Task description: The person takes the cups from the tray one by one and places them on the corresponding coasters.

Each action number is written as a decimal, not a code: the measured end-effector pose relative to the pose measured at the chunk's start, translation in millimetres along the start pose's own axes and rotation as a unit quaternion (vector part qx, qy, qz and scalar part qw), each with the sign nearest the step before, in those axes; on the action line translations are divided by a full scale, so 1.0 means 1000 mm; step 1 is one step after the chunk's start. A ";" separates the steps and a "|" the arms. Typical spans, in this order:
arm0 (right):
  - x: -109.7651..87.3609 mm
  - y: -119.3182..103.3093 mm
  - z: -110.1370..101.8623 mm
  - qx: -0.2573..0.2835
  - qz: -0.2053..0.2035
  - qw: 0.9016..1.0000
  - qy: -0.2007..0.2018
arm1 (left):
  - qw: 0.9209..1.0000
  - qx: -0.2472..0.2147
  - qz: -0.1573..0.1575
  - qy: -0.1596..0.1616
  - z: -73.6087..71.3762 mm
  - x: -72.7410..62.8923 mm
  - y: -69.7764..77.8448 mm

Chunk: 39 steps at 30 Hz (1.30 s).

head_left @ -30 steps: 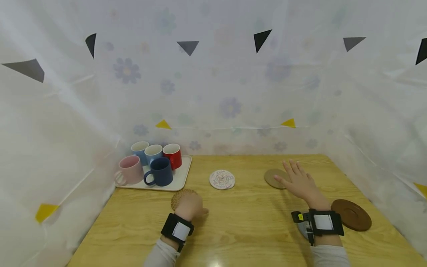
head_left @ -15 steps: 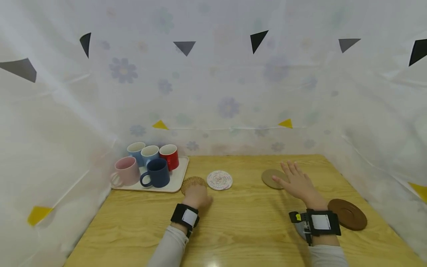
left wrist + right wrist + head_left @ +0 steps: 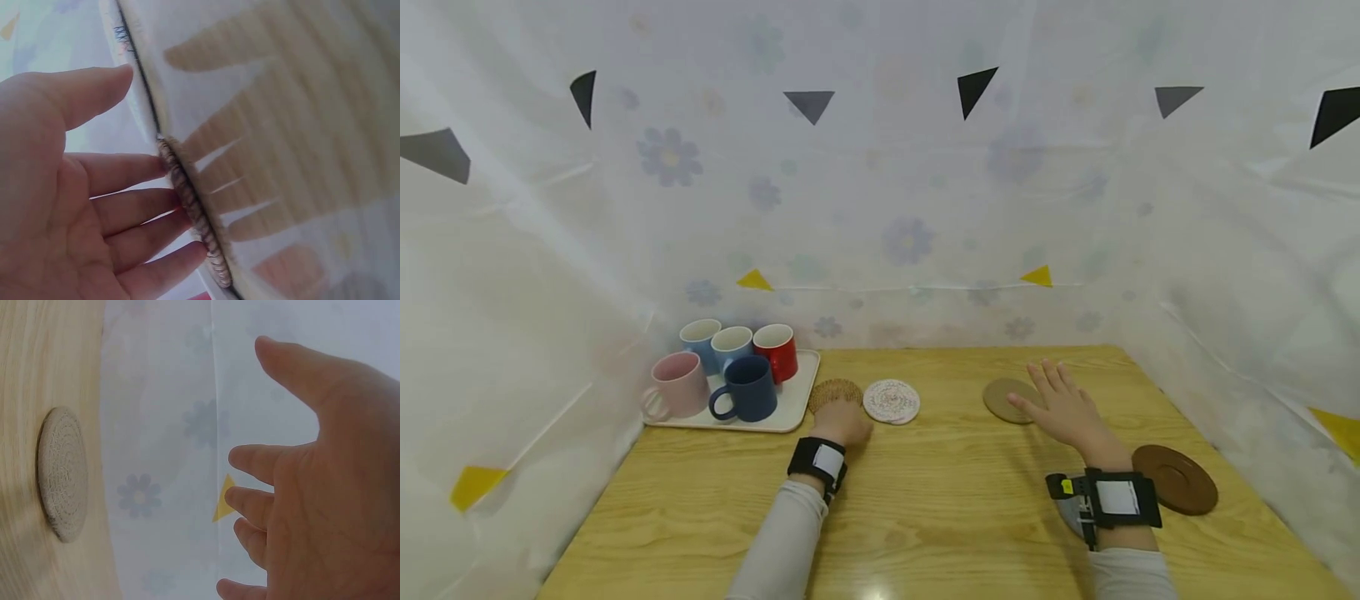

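Note:
A brown woven coaster lies flat on the table, between the tray and a white patterned coaster. My left hand touches the brown one from the near side. In the left wrist view its fingertips meet the woven coaster's rim, fingers fairly straight and the thumb held apart. Over on the right, my right hand hovers with fingers spread, holding nothing. Just left of it sits a beige round coaster; the right wrist view shows that coaster apart from the fingers.
A white tray at the back left carries pink, navy, red and light blue mugs. A brown disc lies at the right. A grey disc is partly under the right wrist. White sheeting surrounds the table.
My left hand has slid the brown woven coaster away from me and to the right, up beside the white patterned one. The right hand stays in place. The head view has shifted slightly.

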State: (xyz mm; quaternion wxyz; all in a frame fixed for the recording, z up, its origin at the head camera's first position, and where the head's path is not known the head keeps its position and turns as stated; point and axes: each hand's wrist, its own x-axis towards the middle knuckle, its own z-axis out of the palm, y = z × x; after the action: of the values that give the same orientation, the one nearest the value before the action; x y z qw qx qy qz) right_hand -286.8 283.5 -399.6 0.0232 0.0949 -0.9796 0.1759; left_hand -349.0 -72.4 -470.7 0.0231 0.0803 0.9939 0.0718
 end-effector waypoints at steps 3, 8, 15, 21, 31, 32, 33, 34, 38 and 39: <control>0.001 0.001 0.001 -0.001 0.001 1.000 -0.001 | 1.000 -0.011 0.002 0.005 0.001 0.000 0.000; 0.002 0.001 0.002 -0.003 -0.001 1.000 -0.003 | 0.999 -0.039 0.002 0.015 -0.003 -0.001 0.002; 0.001 0.004 0.000 -0.005 -0.001 1.000 0.004 | 0.997 0.015 0.068 0.016 -0.004 -0.005 0.018; 0.000 0.006 -0.001 0.001 -0.001 1.000 0.001 | 0.996 0.030 0.090 0.001 0.000 -0.010 0.030; 0.002 0.015 0.002 0.011 0.007 1.000 -0.003 | 0.997 0.016 0.069 -0.017 0.004 0.001 0.035; 0.003 0.017 0.004 0.013 0.009 1.000 -0.006 | 0.997 0.016 0.067 -0.018 0.004 0.003 0.035; 0.005 0.018 0.006 0.015 0.011 1.000 -0.009 | 0.998 0.014 0.066 -0.018 0.005 0.004 0.035; 0.005 0.020 0.008 0.015 0.013 1.000 -0.013 | 0.998 0.013 0.066 -0.019 0.005 0.004 0.035; 0.009 0.027 0.018 0.013 0.017 1.000 -0.023 | 0.997 0.002 0.071 -0.015 0.004 0.004 0.033; 0.010 0.029 0.021 0.012 0.018 0.999 -0.026 | 0.997 0.000 0.074 -0.012 0.004 0.004 0.033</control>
State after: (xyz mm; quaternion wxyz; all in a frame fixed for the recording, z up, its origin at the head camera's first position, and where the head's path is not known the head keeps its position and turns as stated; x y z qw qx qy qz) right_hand -302.1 300.9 -427.9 -0.0065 0.0822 -0.9792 0.1856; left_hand -347.3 -39.5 -469.9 0.0296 0.1546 0.9849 0.0723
